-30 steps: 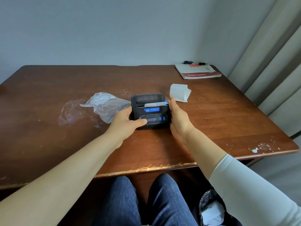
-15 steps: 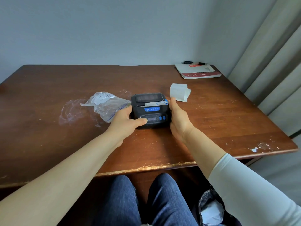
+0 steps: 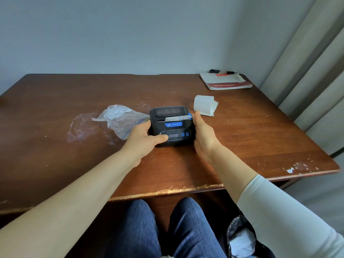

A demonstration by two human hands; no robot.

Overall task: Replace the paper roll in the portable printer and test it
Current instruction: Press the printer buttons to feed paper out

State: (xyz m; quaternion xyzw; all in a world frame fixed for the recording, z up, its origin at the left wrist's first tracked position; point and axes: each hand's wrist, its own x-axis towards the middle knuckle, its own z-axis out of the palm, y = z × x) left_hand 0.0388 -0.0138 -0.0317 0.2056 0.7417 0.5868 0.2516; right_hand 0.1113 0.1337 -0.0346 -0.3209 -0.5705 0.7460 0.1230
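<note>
Person seated, knees under the near edge of the table (image 3: 55, 146); a lined bin (image 3: 240, 237) sits below the right forearm.

Left hand (image 3: 143, 138) cups the left side of the portable printer (image 3: 171, 125), thumb lying across the front panel on or just beside the button row. Can't tell if it's pressing. Right hand (image 3: 202, 135) lies flat against the printer's right side, fingers straight, bracing rather than clenched. Printer sits on the table between both palms, lid down, a strip of paper (image 3: 175, 118) showing at the slot.

Likely step: the test feed. To do it well, the right palm should stay as the backstop so the thumb press doesn't slide the unit, with fingers kept off the slot so paper exits free.

Left of the left hand, touching it: a clear zip bag (image 3: 121, 120). Just beyond the right fingertips: a loose paper roll (image 3: 203, 105). Far right corner: a booklet (image 3: 226, 81) with a pen (image 3: 222, 72) behind it. Tabletop is scratched, edge chipped. Plain wall beyond, curtain (image 3: 312, 71) at right.
</note>
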